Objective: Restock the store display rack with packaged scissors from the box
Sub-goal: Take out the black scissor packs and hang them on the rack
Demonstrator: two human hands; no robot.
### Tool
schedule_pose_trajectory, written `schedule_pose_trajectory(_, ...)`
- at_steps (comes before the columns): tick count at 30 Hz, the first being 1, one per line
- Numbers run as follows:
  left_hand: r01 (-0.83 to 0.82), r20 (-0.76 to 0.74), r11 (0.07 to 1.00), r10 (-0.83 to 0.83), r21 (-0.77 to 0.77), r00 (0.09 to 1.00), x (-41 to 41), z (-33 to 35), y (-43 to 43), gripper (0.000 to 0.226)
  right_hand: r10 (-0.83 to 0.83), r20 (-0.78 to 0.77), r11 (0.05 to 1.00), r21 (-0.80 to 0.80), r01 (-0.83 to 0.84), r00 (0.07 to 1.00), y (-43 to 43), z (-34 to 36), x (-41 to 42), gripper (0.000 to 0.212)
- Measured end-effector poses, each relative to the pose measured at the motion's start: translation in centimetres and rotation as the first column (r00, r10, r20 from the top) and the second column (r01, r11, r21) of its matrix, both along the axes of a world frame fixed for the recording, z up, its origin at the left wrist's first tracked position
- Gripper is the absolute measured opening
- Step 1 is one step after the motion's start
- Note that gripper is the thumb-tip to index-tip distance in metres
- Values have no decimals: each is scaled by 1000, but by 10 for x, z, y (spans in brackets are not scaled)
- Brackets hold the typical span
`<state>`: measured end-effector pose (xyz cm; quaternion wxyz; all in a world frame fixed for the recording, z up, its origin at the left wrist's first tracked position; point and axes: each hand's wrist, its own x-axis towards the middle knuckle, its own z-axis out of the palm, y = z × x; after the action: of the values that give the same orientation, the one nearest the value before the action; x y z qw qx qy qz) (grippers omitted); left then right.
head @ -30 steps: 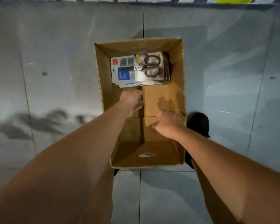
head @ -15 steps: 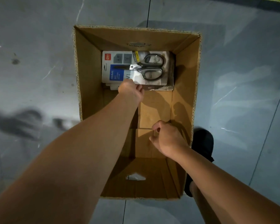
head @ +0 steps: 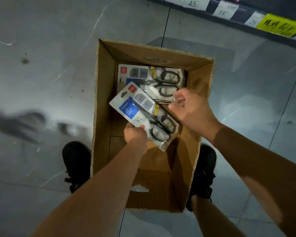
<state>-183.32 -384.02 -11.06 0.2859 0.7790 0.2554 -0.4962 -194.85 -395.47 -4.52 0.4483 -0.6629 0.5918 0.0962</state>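
Both arms reach down and forward, bare to the elbow.
Left hand (head: 135,134) is closed in a grip, knuckles up; right hand (head: 191,110) sits higher, fingers (head: 179,97) curled in a pinch.

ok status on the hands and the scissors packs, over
Left hand gripping one scissors pack, lifted above the box. Right hand pinching a second pack edge-on. More packs lying in the box. Nothing in the way.

One cardboard box (head: 102,103); inside it, one pack of scissors (head: 162,79); above it, another pack (head: 143,115); beside it, two black shoes (head: 75,161)
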Motion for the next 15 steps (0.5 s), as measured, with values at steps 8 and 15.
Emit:
schedule_pose_trajectory(8,0,-55,1000,2,29,998,1,0,66,20,346,-235,920,-107,-378,908,-43,-102,40,67)
schedule_pose_trajectory(15,-84,-92,996,84,4,992,-8,7,91,24,523,-507,700,-203,-685,685,-19,-148,45,92)
